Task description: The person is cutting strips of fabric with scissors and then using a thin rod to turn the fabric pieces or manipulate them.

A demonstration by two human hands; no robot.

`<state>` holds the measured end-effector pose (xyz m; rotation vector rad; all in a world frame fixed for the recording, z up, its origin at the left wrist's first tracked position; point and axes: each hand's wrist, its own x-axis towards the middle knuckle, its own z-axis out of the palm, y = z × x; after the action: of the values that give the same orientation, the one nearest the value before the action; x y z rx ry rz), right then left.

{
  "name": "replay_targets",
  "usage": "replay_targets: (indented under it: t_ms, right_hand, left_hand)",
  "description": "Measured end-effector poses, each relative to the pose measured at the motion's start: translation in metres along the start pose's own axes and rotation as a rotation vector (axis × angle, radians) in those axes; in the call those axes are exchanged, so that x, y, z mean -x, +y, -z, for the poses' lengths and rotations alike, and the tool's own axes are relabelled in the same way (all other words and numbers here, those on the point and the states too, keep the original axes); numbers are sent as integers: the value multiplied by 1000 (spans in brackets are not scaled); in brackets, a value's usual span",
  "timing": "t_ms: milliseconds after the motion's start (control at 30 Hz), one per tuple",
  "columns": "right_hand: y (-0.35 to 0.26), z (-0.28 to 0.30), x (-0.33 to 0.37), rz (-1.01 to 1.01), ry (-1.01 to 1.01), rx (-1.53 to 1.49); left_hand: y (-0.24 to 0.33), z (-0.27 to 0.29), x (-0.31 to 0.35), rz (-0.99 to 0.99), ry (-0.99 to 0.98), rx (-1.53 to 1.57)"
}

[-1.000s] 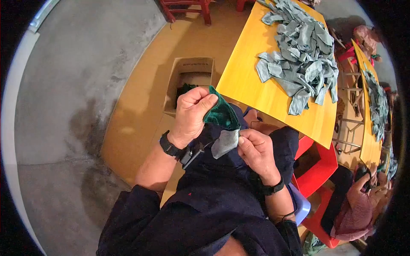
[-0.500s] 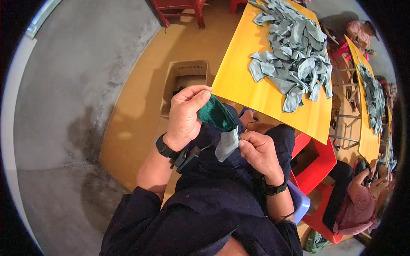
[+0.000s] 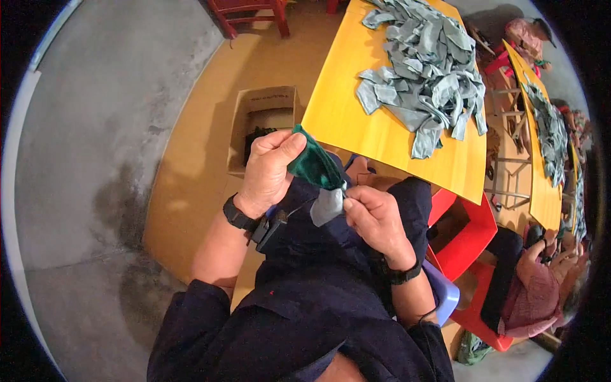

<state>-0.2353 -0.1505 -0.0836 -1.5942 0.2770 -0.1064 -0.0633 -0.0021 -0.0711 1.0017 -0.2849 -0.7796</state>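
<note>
my left hand is closed in a pinch, thumb against curled fingers, gripping the upper corner of a dark green and pale grey cloth. my right hand nips it by thumb and forefinger, near where green meets grey. the cloth stretches between my hands over my lap, near the yellow table, which bears a heap of grey cloth pieces. an open cardboard box stands beyond my left hand.
</note>
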Motion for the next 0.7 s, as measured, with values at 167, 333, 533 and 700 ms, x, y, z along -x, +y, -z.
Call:
replay_targets:
  t_ms: [167,333,533,700]
  right_hand:
    - [-5,0,-12,-34,-44,-74]
    - [-12,18,-6,-97,-87,-378]
    - [-1,24,-22,-126,14,-513]
    - [21,32,-48,-62,116,-105]
  left_hand:
    - [-7,7,-5,-22,24,-41]
    - [-11,-20,-12,-65,-167,70]
    - [-35,-10,-5,225,-365,-169]
    - [-53,-6,-22,86,-29,-441]
